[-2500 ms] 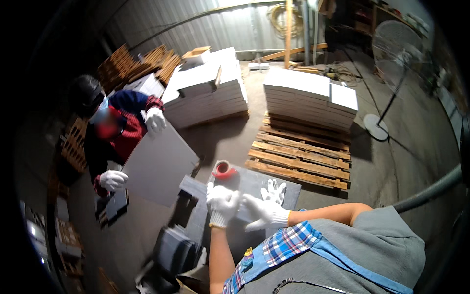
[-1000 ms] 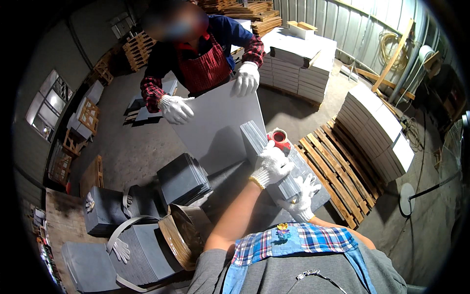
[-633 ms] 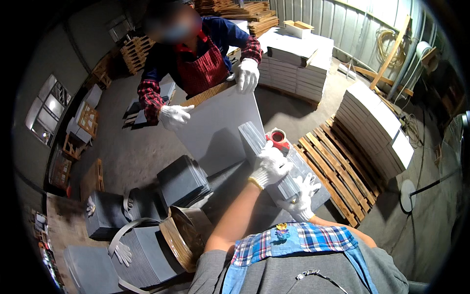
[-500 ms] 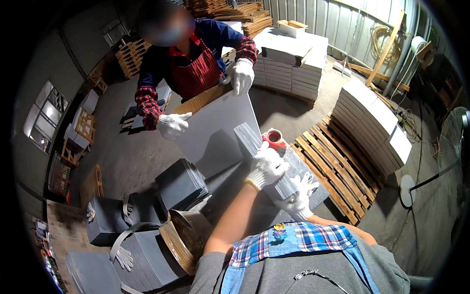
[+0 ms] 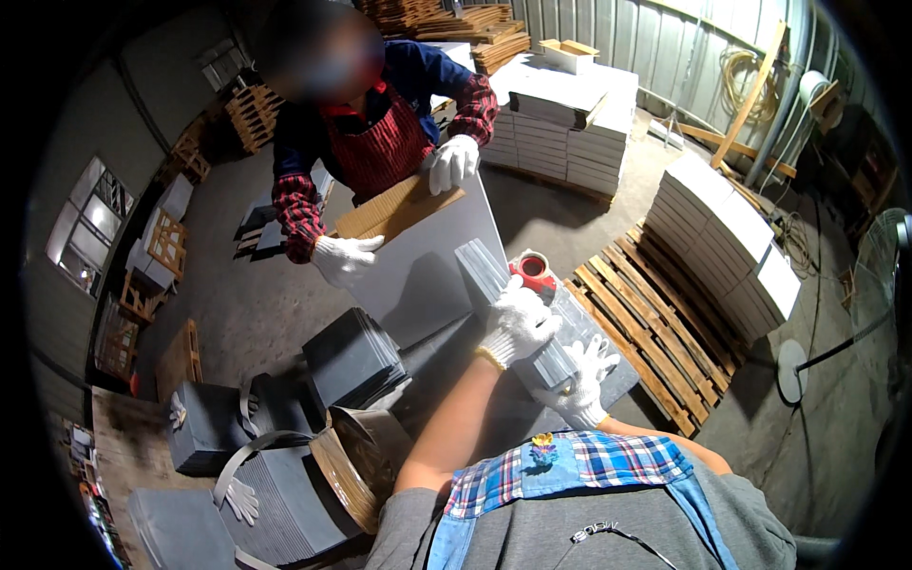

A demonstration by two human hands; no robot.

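I wear white gloves. My left hand [image 5: 518, 321] grips the middle of a stack of narrow grey slabs [image 5: 494, 277] lying on a grey surface. My right hand [image 5: 582, 378] holds the near end of the same stack, fingers partly spread. A red tape roll [image 5: 535, 271] sits just beyond the stack. Across from me a person in a red apron holds a large grey board [image 5: 423, 266] tilted up, one gloved hand [image 5: 452, 161] on its top edge, the other gloved hand [image 5: 344, 257] on its left side. A brown cardboard sheet [image 5: 394, 209] lies against the board's top.
A bare wooden pallet [image 5: 655, 328] lies to my right, with stacks of pale slabs [image 5: 727, 242] behind it and more at the back [image 5: 560, 119]. Dark grey tile bundles [image 5: 351, 356] and a strapping coil [image 5: 356, 465] sit to my left. A fan stand [image 5: 793, 366] is far right.
The person opposite has tilted the big board and shifted hands along its edges, and the cardboard sheet now shows at its top. My hands stay on the slab stack.
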